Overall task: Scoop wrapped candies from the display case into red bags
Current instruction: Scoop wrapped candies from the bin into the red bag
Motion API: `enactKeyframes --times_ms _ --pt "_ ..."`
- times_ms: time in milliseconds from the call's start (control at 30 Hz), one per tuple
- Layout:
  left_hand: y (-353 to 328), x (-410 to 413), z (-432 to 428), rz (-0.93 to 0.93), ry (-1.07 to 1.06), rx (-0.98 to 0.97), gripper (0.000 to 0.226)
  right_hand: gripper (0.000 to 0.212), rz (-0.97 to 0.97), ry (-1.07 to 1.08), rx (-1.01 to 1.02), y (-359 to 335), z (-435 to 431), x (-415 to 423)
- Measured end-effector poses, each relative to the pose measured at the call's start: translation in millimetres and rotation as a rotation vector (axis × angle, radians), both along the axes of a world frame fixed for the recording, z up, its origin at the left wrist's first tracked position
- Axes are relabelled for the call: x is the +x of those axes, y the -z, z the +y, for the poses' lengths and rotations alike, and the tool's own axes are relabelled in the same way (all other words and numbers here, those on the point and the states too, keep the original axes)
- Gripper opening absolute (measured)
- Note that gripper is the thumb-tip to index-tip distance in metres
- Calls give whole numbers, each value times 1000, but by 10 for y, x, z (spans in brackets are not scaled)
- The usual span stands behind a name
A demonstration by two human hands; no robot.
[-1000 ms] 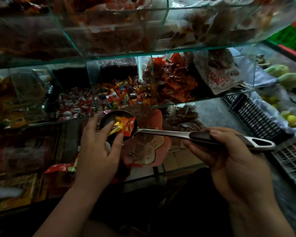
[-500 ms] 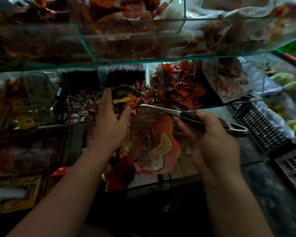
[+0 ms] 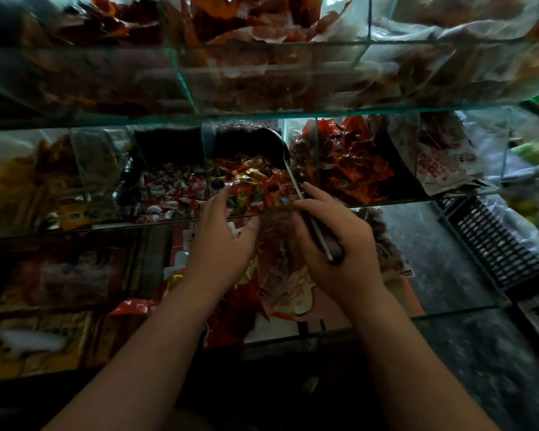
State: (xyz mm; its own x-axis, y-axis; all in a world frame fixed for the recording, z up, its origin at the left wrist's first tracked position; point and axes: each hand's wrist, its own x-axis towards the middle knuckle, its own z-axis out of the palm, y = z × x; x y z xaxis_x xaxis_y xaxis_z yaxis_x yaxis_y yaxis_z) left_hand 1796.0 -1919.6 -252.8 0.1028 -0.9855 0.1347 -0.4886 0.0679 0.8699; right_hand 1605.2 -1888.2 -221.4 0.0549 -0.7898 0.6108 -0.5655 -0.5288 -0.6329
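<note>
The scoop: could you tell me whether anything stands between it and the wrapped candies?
Nothing visible does. The scoop, gripped by the right hand, has its bowl inside the compartment, over the wrapped candies; the left hand is off to its left.

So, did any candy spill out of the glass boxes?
Nothing looks spilled. The wrapped candies lie inside their glass compartment, the scoop reaches into that pile, held by the right hand, and the red bag hangs just below.
</note>
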Motion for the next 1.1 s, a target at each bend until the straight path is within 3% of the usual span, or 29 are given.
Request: enactKeyframes --times_ms 200,333,367,400,467,533,567,600,633,667,700,733,767,800,833,967,1100 --pt "75 -132 434 -238 56 129 106 14 -460 33 18 -124 569 -204" --pt "268 -106 638 -331 81 238 109 14 -599 5 131 -309 932 -323" --pt "300 -74 656 -326 44 286 104 17 -621 8 225 -414 957 -342" --pt "320 -40 665 -309 -7 333 95 25 -663 9 450 -527 918 -387" --pt "335 18 677 -262 -105 385 57 42 -779 -257 874 -670 992 -607" --pt "339 74 697 -252 -142 363 24 98 -942 -318 921 -802 1030 -626" --pt "343 104 716 -255 -134 339 20 90 -857 -351 920 -837 1044 -566" --pt "335 133 743 -253 -120 319 18 40 -713 -349 887 -736 1068 -531" --pt "323 154 774 -245 -110 292 19 45 -535 -311 881 -632 1034 -514" --pt "306 169 813 -238 -105 266 20 72 -439 -178 913 -542 1013 -502" --pt "303 182 852 -237 -96 238 18 76 -334 -134 900 -452 1062 -518" --pt "305 189 893 -236 -75 216 15 63 -207 15 696 -348 1098 -536" --pt "311 195 942 -235 -44 198 13 37 -108 50 475 -318 1046 -465" --pt "327 205 997 -225 -11 189 10 15 -8 28 307 -208 1066 -385" --pt "345 218 1064 -198 16 188 10 7 72 -41 277 -119 1099 -308" --pt "385 338 1310 -104 5 223 28 9 221 -226 393 219 958 35" --pt "379 476 1334 -77 -81 202 19 14 163 -381 480 285 1047 52"
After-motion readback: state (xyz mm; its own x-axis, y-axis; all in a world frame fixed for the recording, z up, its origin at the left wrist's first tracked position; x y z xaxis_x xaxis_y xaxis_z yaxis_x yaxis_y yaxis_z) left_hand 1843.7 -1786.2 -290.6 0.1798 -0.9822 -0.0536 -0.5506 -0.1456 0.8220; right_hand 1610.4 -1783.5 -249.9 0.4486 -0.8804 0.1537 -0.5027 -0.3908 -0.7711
